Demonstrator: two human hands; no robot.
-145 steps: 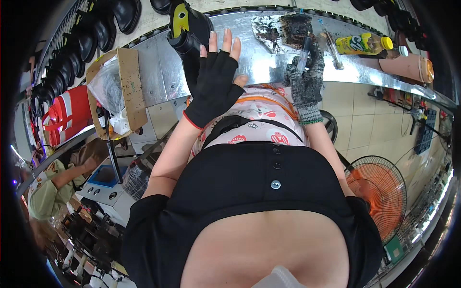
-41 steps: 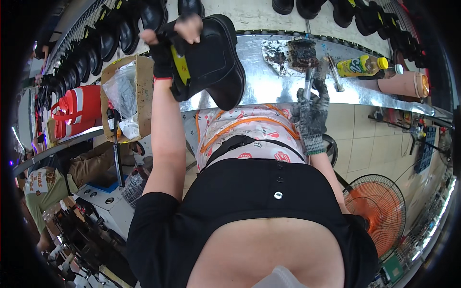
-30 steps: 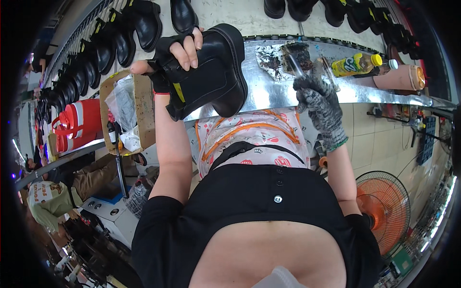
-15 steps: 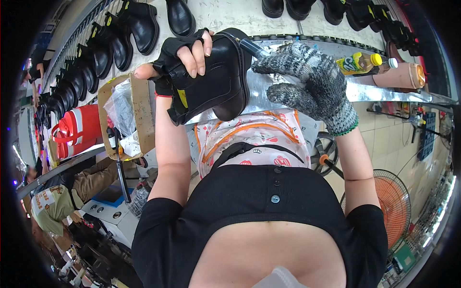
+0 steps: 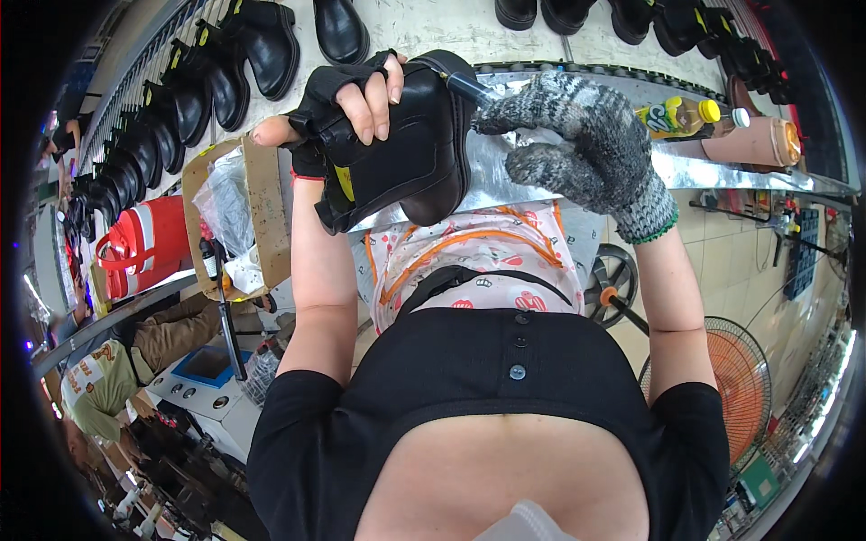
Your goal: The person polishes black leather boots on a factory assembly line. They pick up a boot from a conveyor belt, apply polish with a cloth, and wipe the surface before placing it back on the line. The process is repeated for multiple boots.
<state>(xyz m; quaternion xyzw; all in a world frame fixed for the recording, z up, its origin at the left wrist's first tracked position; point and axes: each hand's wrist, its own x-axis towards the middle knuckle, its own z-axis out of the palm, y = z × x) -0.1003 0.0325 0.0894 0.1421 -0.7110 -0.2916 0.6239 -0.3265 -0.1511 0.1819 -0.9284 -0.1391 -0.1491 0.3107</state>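
Observation:
My left hand (image 5: 359,101), in a black fingerless glove, grips a black ankle boot (image 5: 410,135) with fingers curled over its upper. The boot is held tilted, its sole edge facing right and a yellow patch showing near its opening. My right hand (image 5: 582,135) wears a grey knitted glove and pinches a slim dark pen-shaped tool (image 5: 469,88). The tool's tip meets the boot near the upper sole edge. Part of the tool is hidden in the glove.
Black boots (image 5: 262,50) line the conveyor ahead and to the left. A cardboard box (image 5: 278,212) with plastic wrap and a red bag (image 5: 144,248) sit left. At right are a yellow-capped bottle (image 5: 677,117), a pink cup (image 5: 750,142) and an orange fan (image 5: 726,388).
My right wrist has shifted slightly to the right and toward me, while the tool stays against the boot. My left hand and the boot have barely moved.

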